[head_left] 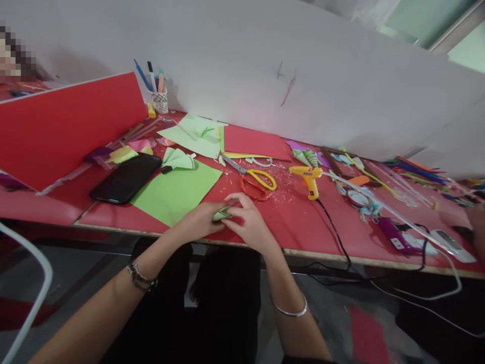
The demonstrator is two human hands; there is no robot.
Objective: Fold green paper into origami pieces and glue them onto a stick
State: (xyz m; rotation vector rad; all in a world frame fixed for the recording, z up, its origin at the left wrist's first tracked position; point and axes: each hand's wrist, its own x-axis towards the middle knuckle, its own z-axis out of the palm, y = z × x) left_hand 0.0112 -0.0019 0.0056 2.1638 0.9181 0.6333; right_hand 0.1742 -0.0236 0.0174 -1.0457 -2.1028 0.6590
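Observation:
Both of my hands meet over the near edge of the red table. A small folded piece of green paper (pixel 221 214) with dark lines is pinched between them. My left hand (pixel 200 221) is closed on its left side, while my right hand (pixel 248 222) grips it from the right with curved fingers. Part of the paper is hidden by the fingers. Just beyond my left hand lies a flat bright green sheet (pixel 178 192). Scissors (pixel 252 178) with yellow and red handles rest beyond my right hand, and a yellow glue gun (pixel 307 179) lies to their right.
A black phone (pixel 127 178) and an upright red board (pixel 71 126) are on the left. A pen cup (pixel 159 101) stands near the wall. Red paper (pixel 257 143), a purple power socket (pixel 397 236) and pipe cleaners (pixel 417 172) lie around. Cords hang over the front edge.

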